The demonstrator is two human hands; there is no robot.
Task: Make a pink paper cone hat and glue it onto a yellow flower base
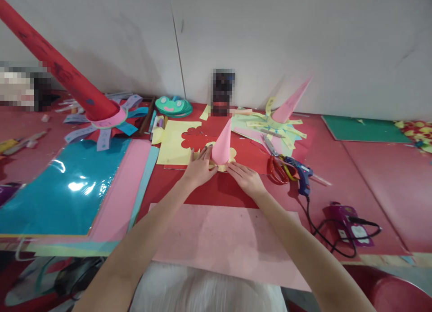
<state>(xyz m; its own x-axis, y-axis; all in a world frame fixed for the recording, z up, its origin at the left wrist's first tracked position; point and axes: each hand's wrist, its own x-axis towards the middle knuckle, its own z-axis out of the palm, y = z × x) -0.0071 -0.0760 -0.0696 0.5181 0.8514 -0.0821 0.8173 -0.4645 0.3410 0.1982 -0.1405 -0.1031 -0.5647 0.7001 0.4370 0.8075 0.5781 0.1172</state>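
A pink paper cone (222,146) stands upright on a pale yellow scalloped paper piece (232,155) over red paper. At the left of the cone's base lies my left hand (200,167), fingers spread onto the yellow piece. My right hand (247,178) rests at the lower right of the base, its fingertips on the piece's edge. A red flower-shaped cutout (191,138) lies behind my left hand on a yellow sheet (173,152).
Scissors (278,169) and a blue glue gun (303,177) with a cable lie right, near a purple box (351,224). Another pink cone (290,103) stands behind. Left are a tall red cone (67,71) and a blue sheet (67,186). A pink sheet (219,235) lies in front.
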